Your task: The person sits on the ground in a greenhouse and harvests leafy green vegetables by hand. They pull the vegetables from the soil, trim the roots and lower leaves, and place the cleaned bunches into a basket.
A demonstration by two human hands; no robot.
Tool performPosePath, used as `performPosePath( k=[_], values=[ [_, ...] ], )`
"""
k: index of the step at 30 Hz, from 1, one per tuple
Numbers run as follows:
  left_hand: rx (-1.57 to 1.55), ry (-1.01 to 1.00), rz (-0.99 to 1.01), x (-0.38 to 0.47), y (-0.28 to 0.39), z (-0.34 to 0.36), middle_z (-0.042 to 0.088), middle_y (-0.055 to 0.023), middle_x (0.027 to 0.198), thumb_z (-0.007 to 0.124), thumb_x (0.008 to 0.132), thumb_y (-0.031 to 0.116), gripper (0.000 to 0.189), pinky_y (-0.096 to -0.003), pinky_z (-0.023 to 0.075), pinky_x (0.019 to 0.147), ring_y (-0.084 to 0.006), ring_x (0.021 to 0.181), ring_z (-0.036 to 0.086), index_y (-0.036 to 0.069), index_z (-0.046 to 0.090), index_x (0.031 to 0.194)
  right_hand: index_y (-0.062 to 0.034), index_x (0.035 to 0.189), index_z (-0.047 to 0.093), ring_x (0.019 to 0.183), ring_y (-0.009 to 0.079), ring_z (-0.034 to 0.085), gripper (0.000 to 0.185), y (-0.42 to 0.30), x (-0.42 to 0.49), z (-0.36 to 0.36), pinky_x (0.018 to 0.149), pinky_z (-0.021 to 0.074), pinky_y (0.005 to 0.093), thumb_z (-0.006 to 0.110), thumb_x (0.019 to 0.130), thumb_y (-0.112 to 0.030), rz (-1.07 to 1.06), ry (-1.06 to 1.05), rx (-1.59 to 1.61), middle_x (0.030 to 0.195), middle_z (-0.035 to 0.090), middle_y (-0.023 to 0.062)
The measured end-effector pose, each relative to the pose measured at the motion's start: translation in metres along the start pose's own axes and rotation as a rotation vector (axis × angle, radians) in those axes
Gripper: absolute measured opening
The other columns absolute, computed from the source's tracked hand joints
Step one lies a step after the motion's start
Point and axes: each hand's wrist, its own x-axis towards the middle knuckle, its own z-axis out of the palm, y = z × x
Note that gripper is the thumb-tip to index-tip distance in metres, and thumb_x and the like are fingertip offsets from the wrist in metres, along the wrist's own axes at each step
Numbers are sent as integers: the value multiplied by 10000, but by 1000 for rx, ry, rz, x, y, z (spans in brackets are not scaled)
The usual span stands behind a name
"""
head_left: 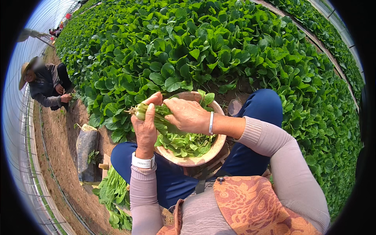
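Note:
My left hand [144,124] is closed around the root end of a bunch of leafy greens [160,119], with pale stems and roots poking out to the left between thumb and fingers. On the leafy side of the same bunch, my right hand [188,114] has its fingers bent against the leaves; whether it grips them is hard to make out. Below both hands a round, worn basin [216,151] stands between my knees. Loose green leaves [188,144] lie inside it. My forearms hide part of its rim.
Dense rows of leafy plants [205,44] grow ahead and to the right. At left are a filled sack [87,152], a pile of picked greens [113,188] and a hose [50,158] along the soil. Another person [47,82] crouches at the bed's edge, near the greenhouse wall.

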Motion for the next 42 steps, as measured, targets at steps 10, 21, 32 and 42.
performPosePath(
  k=[10, 21, 32, 42],
  values=[
    [-181, 101, -90, -1, -1, -12, 465, -9, 700, 564, 1011, 186, 199, -303, 464, 670, -123, 640, 471, 4, 589, 1090, 7, 995, 639, 725, 134, 645, 172, 157, -184, -179, 693, 536, 289, 505, 914, -66, 502, 938, 28, 798, 682, 74],
    [593, -84, 46, 3, -20, 33, 607, -184, 1274, 560, 1001, 141, 220, -367, 517, 938, -255, 1095, 642, -48, 670, 1024, 35, 1026, 641, 1059, 313, 525, 289, 318, -265, 4, 958, 376, 413, 498, 869, -160, 710, -448, -975, 993, 594, 160],
    [646, -185, -309, 25, -37, 55, 621, -5, 710, 621, 946, 88, 199, -235, 465, 575, -66, 618, 554, 77, 665, 1139, -144, 1558, 240, 1483, 377, 151, 600, 525, -342, -32, 1137, 36, 691, 298, 1026, -415, 1080, -1151, -1361, 1623, 202, 59],
    [620, -188, -318, 15, -47, 63, 651, -28, 734, 615, 937, 56, 207, -258, 493, 624, -87, 659, 590, 52, 663, 1138, -136, 1514, 370, 1436, 335, 288, 554, 564, -324, -47, 1138, 154, 558, 335, 1026, -396, 1246, -902, -1245, 1565, 338, 89]
  ],
)
